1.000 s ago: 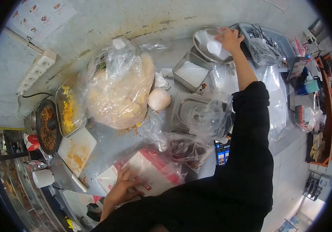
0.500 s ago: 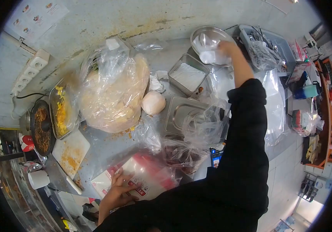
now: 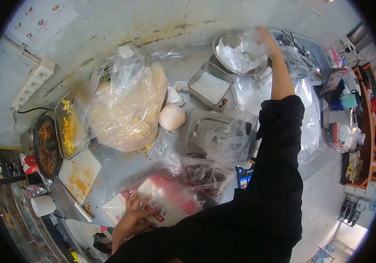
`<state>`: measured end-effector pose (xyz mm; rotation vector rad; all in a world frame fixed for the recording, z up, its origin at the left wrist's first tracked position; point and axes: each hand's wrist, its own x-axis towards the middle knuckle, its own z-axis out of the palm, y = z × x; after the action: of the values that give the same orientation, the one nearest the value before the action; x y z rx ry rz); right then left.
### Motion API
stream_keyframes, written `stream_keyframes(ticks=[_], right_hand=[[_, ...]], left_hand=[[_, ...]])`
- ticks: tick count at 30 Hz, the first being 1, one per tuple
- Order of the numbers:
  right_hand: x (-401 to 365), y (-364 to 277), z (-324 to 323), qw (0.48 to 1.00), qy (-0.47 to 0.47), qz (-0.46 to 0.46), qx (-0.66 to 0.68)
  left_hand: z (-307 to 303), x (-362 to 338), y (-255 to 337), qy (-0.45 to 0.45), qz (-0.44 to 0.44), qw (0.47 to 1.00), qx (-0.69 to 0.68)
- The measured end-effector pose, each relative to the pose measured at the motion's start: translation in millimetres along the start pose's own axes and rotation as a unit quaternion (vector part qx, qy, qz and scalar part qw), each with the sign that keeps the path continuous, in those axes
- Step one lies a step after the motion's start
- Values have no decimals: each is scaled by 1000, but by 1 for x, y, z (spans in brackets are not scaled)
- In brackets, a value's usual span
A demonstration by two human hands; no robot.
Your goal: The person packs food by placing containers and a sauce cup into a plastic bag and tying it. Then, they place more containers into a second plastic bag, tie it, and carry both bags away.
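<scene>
My left hand [image 3: 133, 218] lies on a stack of white printed food-wrapping paper [image 3: 164, 199] with a red logo, its fingers apart and pressing on the sheets. Pink plastic wraps the far end of the stack. At the back, my right hand [image 3: 266, 40] is over the right rim of a round steel bowl [image 3: 217, 49]. Motion blurs its fingers, but a translucent white packet [image 3: 255, 43] shows at them. Inside the bowl lie more white packets [image 3: 237, 57].
A large clear bag of pale crackers [image 3: 128, 111] stands left of a whitish round ball [image 3: 172, 117]. Steel containers [image 3: 194, 127] sit mid-table. Leftward are a cutting board [image 3: 80, 168], a knife [image 3: 83, 211] and a stone mortar [image 3: 47, 151]. A grey cutlery bin [image 3: 323, 55] stands back right.
My right hand has moved up and to the right from inside the bowl to its rim, with a whitish packet at its fingers. The left hand has stayed on the paper.
</scene>
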<state>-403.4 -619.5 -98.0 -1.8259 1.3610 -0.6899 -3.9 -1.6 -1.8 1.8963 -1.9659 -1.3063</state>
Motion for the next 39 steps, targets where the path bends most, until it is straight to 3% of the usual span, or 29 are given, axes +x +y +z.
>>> stream_keyframes(ticks=[1,2,3,6,9,10,13,22,25,28,31,32,35,39], right_hand=[[1,3,-3,997,-48,7,-55],[-29,-31,18,963,-8,23,-270],[-63,-71,41,880,29,38,-473],[-47,-24,83,927,-16,-42,-373],[-38,-9,91,941,-34,10,-338],[-39,-7,92,952,6,-7,-305],[-43,-16,90,931,1,-23,-366],[-22,-14,67,968,135,-53,-207],[-14,-32,47,977,203,-67,-20],[-4,-36,22,976,180,-88,-80],[-19,-70,0,973,151,-67,164],[-28,-84,-5,974,123,-35,186],[-14,-84,-12,875,125,-7,467],[-19,-80,-19,890,71,-54,448]], left_hand=[[-1,1,2,-2,0,1000,-1],[-2,3,1,-1,3,1000,5],[-1,2,0,1,5,1000,10],[1,5,-4,-1,5,1000,13],[1,1,1,-3,-8,1000,8],[1,3,2,0,-7,1000,6],[-2,5,3,1,27,999,18],[-5,6,8,-17,-3,999,30],[-4,5,10,-2,-4,1000,9],[0,6,4,10,9,1000,-16],[-11,9,13,-37,-17,999,-20],[-10,8,12,-28,-13,999,-11],[-5,7,9,-7,-1,1000,2],[-7,8,15,-12,-13,1000,-13]])
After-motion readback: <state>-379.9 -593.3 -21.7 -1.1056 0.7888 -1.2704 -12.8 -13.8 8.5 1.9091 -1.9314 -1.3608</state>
